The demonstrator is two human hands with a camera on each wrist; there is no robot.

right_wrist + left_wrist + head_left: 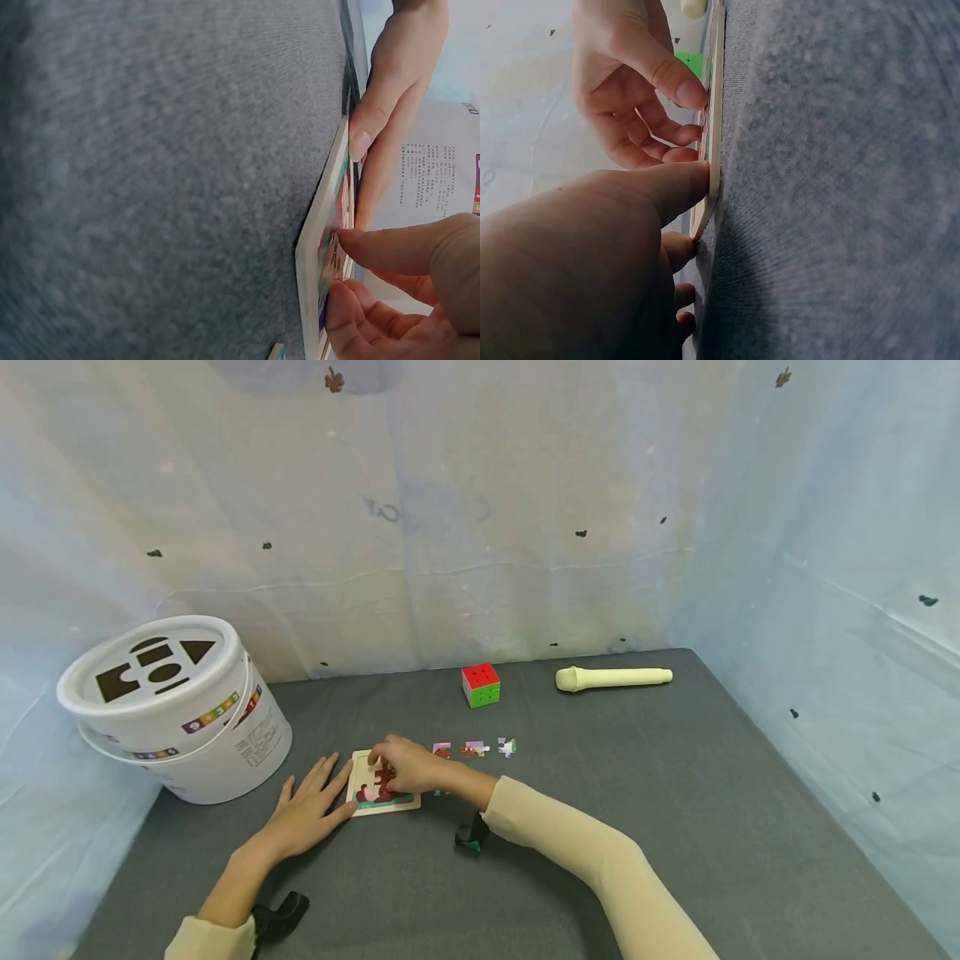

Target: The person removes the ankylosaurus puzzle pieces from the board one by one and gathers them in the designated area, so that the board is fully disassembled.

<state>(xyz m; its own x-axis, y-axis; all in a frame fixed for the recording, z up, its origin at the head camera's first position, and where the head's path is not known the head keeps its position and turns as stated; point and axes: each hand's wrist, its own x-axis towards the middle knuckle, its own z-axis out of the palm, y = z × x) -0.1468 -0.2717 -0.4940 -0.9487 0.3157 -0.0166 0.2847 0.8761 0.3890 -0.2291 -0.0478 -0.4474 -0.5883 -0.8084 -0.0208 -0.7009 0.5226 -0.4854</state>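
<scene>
A wooden jigsaw puzzle board [384,807] with a pale frame and a brown and green picture lies on the grey table. My left hand [306,814] is spread at its left side, thumb on the near left corner and other fingers along the edge. Over the picture, my right hand [408,767] has its thumb and fingers bent apart, tips down on the board's surface [337,217]. I cannot tell whether a puzzle piece is held between them. Loose jigsaw pieces [475,748] lie in a row right of the board; another shows partly under the right wrist.
A white bucket [255,727] with shape holes in its lid stands at the left. A red and green puzzle cube [482,685] sits at the back, and a pale yellow toy microphone [615,678] lies at the back right. Draped sheets [480,510] border the table [712,827].
</scene>
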